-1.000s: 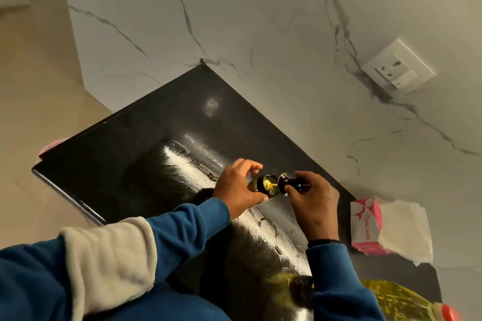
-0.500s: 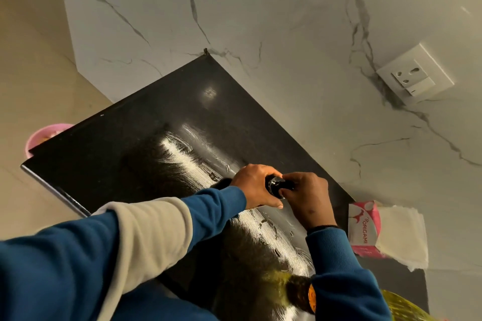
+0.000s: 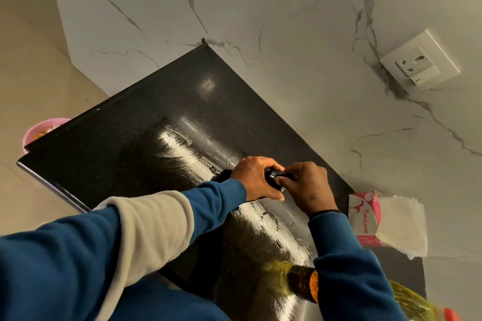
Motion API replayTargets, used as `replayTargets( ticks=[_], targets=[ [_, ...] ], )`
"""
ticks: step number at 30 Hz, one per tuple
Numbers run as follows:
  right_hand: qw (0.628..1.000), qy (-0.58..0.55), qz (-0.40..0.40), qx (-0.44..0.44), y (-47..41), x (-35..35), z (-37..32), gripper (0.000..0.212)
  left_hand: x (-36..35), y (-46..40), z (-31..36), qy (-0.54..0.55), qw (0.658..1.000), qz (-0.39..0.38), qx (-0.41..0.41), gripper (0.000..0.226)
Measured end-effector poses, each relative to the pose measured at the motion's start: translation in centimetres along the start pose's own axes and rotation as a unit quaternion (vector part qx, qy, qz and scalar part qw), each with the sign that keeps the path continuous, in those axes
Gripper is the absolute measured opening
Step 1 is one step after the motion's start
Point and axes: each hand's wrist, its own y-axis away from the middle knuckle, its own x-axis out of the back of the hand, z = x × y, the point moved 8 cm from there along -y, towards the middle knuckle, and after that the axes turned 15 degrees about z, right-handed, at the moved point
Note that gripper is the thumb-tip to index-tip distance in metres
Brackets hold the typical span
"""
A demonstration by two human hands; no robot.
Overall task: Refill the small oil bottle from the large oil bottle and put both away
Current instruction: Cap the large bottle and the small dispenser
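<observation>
Hands meet over the middle of the black surface point(image 3: 125, 138), both on the small oil bottle point(image 3: 273, 177). I see my left hand point(image 3: 257, 177) wrapped around the bottle's body, fingers curled over it so that only the dark neck shows between the two hands. My right hand point(image 3: 306, 186) pinches the black cap point(image 3: 280, 176) at the bottle's top, thumb and fingertips closed on it. I cannot tell whether the cap is fully seated on the neck. The bottle is held just above the surface or resting on it; the hands hide its base.

Near the bottom edge, the large oil bottle point(image 3: 414, 302) lies close to my right forearm, mostly hidden behind the blue sleeve point(image 3: 347, 263); its yellow oil and a bit of red cap point(image 3: 452, 315) show at the right, with an orange band beside the sleeve. Pale smears streak the surface around and below the hands.

To the right, against the marble wall point(image 3: 260, 21), a pink tissue pack point(image 3: 365, 216) sits with white tissues point(image 3: 401, 224) sticking out. A white wall socket point(image 3: 418, 61) is mounted above it. A pink bowl point(image 3: 34, 133) peeks out past the surface's left edge.
</observation>
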Motion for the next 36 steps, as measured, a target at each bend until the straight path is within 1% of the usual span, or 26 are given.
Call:
replayTargets(
  ticks=[5,8,10,13,17,20,23,26,29,31,33,34,36],
  targets=[
    [0.998,0.015,0.024,-0.058,0.9,-0.8,0.7,0.029,-0.3,-0.2,-0.2,0.006,1.0,0.0,-0.004,0.063],
    [0.998,0.028,0.026,-0.058,1.1,-0.9,0.5,0.034,-0.4,-0.3,-0.2,0.002,1.0,0.0,-0.008,0.062],
    [0.997,0.063,0.009,-0.038,0.9,-0.7,0.3,0.035,-0.3,-0.2,-0.1,-0.002,1.0,-0.004,-0.01,0.062],
    [0.99,0.136,-0.016,0.024,0.3,0.0,-0.2,0.035,-0.2,-0.1,-0.1,-0.009,1.0,-0.01,-0.007,0.064],
    [0.977,0.172,-0.053,0.115,0.0,-0.5,-0.8,0.041,-0.2,-0.2,-0.1,-0.018,1.0,-0.023,-0.001,0.063],
    [0.969,0.201,-0.051,0.135,-0.4,-1.1,-1.2,0.047,-0.2,-0.2,-0.1,-0.018,0.999,-0.028,0.006,0.06],
    [0.969,0.221,-0.029,0.104,-0.6,-1.3,-1.1,0.052,-0.3,-0.3,-0.3,-0.012,1.0,-0.023,0.009,0.049],
    [0.979,0.204,-0.015,0.018,-0.3,-1.4,-0.5,0.052,-0.3,-0.4,-0.2,-0.007,1.0,-0.016,0.002,0.044],
    [0.983,0.158,0.011,-0.087,0.5,-1.4,0.2,0.048,-0.5,-0.4,-0.3,-0.004,1.0,-0.015,-0.007,0.048],
    [0.983,0.143,0.014,-0.118,0.9,-1.5,0.4,0.048,-0.6,-0.4,-0.4,-0.007,1.0,-0.017,-0.006,0.051],
    [0.981,0.164,0.002,-0.102,0.7,-1.2,0.5,0.049,-0.6,-0.5,-0.3,-0.015,1.0,-0.023,-0.005,0.054],
    [0.981,0.181,0.012,-0.073,0.3,-0.7,0.3,0.049,-0.5,-0.5,-0.3,-0.017,1.0,-0.024,-0.004,0.056],
    [0.981,0.19,0.046,0.019,-0.4,0.3,-0.3,0.045,-0.5,-0.5,-0.5,-0.012,0.999,-0.03,0.005,0.058]
  ],
)
